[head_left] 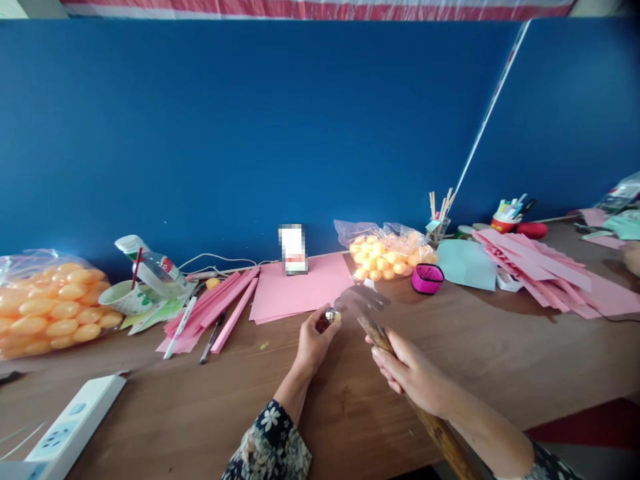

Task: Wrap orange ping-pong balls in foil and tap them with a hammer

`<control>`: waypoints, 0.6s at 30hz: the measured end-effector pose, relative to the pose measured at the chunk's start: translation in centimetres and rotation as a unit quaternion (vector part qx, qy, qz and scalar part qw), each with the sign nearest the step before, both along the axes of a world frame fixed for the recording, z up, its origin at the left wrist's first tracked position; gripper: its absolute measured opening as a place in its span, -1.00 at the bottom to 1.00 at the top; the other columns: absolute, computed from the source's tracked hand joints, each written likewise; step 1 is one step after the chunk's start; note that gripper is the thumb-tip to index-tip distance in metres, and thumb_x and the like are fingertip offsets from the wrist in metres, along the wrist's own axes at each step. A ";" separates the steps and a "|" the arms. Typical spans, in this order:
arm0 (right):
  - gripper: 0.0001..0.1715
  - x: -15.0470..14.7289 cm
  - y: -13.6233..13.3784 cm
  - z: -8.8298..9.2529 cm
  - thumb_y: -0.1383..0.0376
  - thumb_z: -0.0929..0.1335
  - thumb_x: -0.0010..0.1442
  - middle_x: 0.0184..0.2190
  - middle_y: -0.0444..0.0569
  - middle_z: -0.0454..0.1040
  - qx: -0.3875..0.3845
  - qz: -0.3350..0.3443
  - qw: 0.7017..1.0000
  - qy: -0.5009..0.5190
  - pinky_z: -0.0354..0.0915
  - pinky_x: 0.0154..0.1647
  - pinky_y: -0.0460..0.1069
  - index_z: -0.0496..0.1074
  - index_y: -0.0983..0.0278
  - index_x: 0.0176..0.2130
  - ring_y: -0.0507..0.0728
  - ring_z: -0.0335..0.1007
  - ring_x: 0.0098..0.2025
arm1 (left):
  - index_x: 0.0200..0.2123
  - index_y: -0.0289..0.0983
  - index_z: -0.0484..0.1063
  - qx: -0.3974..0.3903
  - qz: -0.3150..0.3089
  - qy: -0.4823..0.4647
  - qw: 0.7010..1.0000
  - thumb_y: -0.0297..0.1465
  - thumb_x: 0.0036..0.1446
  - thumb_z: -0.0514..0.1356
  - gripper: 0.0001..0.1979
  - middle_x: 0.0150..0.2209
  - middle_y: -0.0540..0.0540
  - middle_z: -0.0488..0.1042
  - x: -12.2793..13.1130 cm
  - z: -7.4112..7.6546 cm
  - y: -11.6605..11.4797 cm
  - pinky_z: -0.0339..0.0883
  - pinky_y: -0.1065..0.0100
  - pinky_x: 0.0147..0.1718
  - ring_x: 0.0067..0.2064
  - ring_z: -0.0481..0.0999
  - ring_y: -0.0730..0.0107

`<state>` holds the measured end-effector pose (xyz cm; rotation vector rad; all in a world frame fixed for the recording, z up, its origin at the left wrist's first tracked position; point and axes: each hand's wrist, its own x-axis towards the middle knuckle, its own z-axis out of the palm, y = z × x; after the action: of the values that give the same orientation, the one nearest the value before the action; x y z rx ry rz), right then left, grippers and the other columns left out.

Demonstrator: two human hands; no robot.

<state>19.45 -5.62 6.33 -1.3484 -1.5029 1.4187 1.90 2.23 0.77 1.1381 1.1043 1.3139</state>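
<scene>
My right hand (pixel 407 370) is wrapped round the wooden handle of a hammer (pixel 377 333). The handle runs back under my forearm, and the hammer's head is smeared by motion just above the table. Left of that head, my left hand (pixel 315 340) pinches a small shiny metal piece (pixel 331 314), rounded and silvery, with a pale yellow spot on its right side. Its exact kind I cannot make out. Whether the hammer touches it, I cannot tell. Pink paper sheets (pixel 295 293) lie just beyond my left hand.
Bags of orange balls lie at left (pixel 65 307) and centre back (pixel 383 257). A magenta band (pixel 427 279), pink paper strips (pixel 540 267), a pen cup (pixel 507 219), a plastic bottle (pixel 160 270) and a power strip (pixel 75 423) are on the table. A blue partition (pixel 250 133) stands behind.
</scene>
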 end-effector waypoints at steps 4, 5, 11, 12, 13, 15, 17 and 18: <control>-0.67 0.0 0.0 -0.2 0.02 0.19 0.18 -0.56 -0.22 0.15 -0.021 0.001 1.000 -0.006 0.10 -0.61 -0.12 0.22 0.22 -0.24 -0.04 0.06 -0.59 | -0.10 -0.30 0.42 0.007 -0.023 -0.015 1.000 -0.41 -0.19 0.33 -0.52 -0.21 -0.14 0.54 0.0 0.0 0.0 0.34 0.28 -0.14 -0.18 0.50 0.26; -0.67 0.0 -0.1 -0.1 0.02 0.19 0.19 -0.56 -0.21 0.16 -0.022 0.000 1.000 -0.002 0.10 -0.60 -0.12 0.22 0.22 -0.25 -0.04 0.07 -0.59 | -0.10 -0.30 0.42 0.004 -0.019 -0.018 1.000 -0.40 -0.19 0.33 -0.51 -0.20 -0.14 0.54 0.0 -0.1 0.0 0.34 0.27 -0.14 -0.18 0.51 0.26; -0.70 -0.1 -0.2 -0.2 0.03 0.19 0.19 -0.55 -0.19 0.16 -0.019 -0.001 1.000 0.020 0.09 -0.61 -0.10 0.22 0.20 -0.25 -0.02 0.07 -0.58 | -0.12 -0.29 0.43 -0.005 0.007 -0.021 1.000 -0.41 -0.20 0.33 -0.53 -0.22 -0.13 0.55 0.0 0.0 0.0 0.33 0.26 -0.11 -0.18 0.51 0.26; -0.70 -0.1 -0.2 -0.2 0.03 0.19 0.19 -0.56 -0.20 0.16 -0.019 0.000 1.000 0.016 0.09 -0.61 -0.11 0.22 0.20 -0.27 -0.03 0.07 -0.58 | -0.11 -0.29 0.43 -0.001 -0.003 -0.024 1.000 -0.41 -0.20 0.33 -0.53 -0.23 -0.13 0.55 0.0 0.0 0.0 0.33 0.26 -0.11 -0.18 0.51 0.26; -0.70 -0.1 -0.1 -0.2 0.03 0.19 0.19 -0.56 -0.20 0.16 -0.021 0.000 1.000 0.012 0.09 -0.61 -0.11 0.21 0.21 -0.28 -0.03 0.07 -0.58 | -0.11 -0.29 0.43 0.002 -0.014 -0.026 1.000 -0.40 -0.19 0.32 -0.53 -0.23 -0.13 0.55 0.1 0.1 0.0 0.33 0.25 -0.11 -0.17 0.51 0.25; -0.68 -0.2 -0.1 -0.2 0.01 0.20 0.18 -0.57 -0.22 0.16 -0.025 -0.004 1.000 0.009 0.08 -0.61 -0.12 0.21 0.21 -0.28 -0.04 0.06 -0.59 | -0.09 -0.30 0.42 0.007 -0.022 -0.026 0.999 -0.39 -0.17 0.32 -0.53 -0.21 -0.14 0.55 0.1 0.2 -0.1 0.33 0.24 -0.10 -0.16 0.51 0.24; -0.68 -0.2 -0.1 -0.1 0.01 0.20 0.18 -0.57 -0.22 0.14 -0.026 -0.005 0.999 0.021 0.08 -0.61 -0.11 0.21 0.21 -0.26 -0.03 0.06 -0.59 | -0.09 -0.30 0.41 0.005 -0.011 -0.023 1.000 -0.38 -0.16 0.31 -0.53 -0.18 -0.16 0.54 0.1 0.2 -0.1 0.33 0.24 -0.10 -0.15 0.50 0.24; -0.68 -0.3 -0.1 0.0 0.02 0.20 0.18 -0.56 -0.21 0.14 -0.025 -0.005 0.999 0.028 0.08 -0.61 -0.11 0.22 0.21 -0.25 -0.03 0.05 -0.59 | -0.09 -0.30 0.41 0.003 -0.006 -0.022 1.000 -0.38 -0.15 0.31 -0.53 -0.17 -0.16 0.54 0.1 0.2 -0.1 0.33 0.24 -0.10 -0.15 0.50 0.24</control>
<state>19.19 -5.75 6.33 -1.3331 -1.4320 1.4835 2.02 2.12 0.98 1.1125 1.0604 1.3288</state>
